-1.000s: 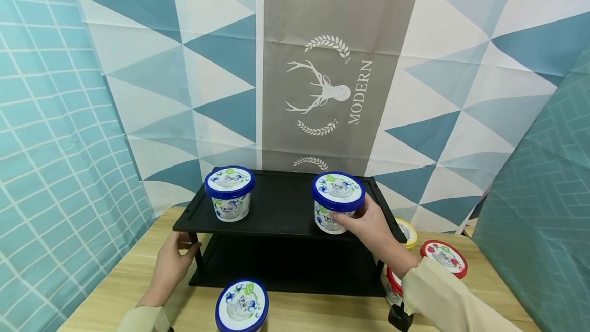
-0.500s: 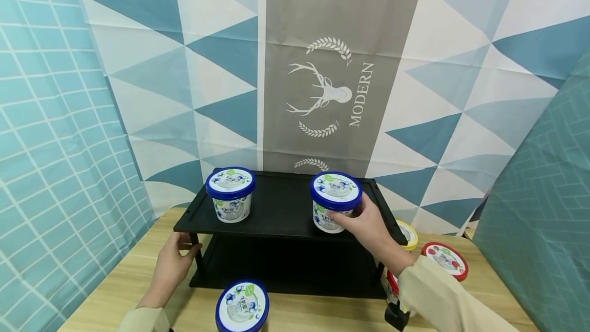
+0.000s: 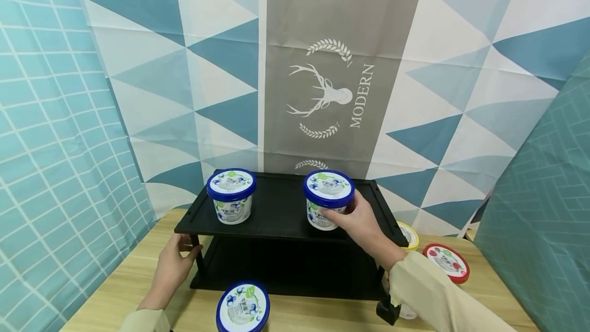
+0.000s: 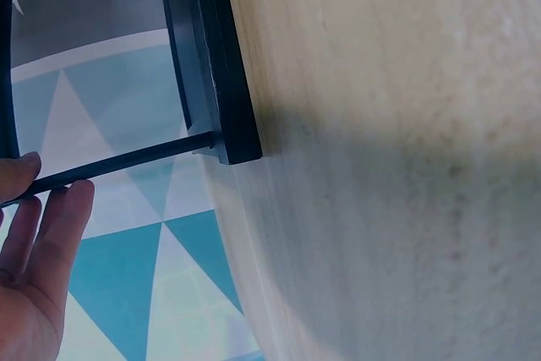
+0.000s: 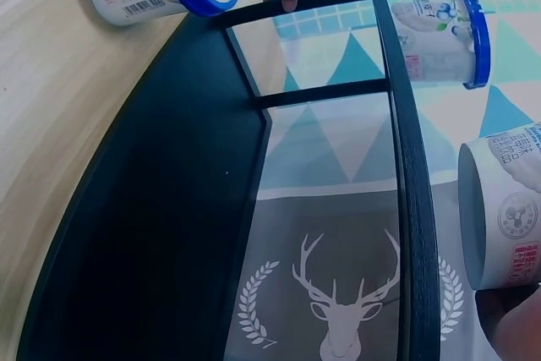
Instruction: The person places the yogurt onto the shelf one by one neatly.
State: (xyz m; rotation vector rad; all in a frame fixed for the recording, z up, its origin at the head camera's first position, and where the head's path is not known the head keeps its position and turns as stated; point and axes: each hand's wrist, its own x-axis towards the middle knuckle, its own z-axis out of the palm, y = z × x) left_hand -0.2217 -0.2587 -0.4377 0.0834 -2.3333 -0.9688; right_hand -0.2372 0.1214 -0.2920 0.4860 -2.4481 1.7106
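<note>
A black two-tier rack (image 3: 278, 206) stands on the wooden table. My left hand (image 3: 172, 265) pinches the rack's front left post (image 4: 135, 158) between thumb and fingers, just under the top tier. My right hand (image 3: 361, 222) grips a white tub with a blue lid and blueberry print (image 3: 328, 188) from its right side, over the right part of the top tier. A narrow gap shows below the tub's base (image 5: 472, 217) in the right wrist view. A matching blue-lidded tub (image 3: 231, 186) sits upright at the top tier's left end.
Another blue-lidded tub (image 3: 243, 306) stands on the table (image 3: 313, 314) in front of the rack. Right of the rack are a red-lidded tub (image 3: 447, 262) and a yellow-lidded tub (image 3: 409, 234), the latter partly hidden. A patterned cloth (image 3: 221, 76) hangs behind.
My right hand has shifted slightly left with the blue-lidded tub over the top tier. The left hand keeps its place on the post.
</note>
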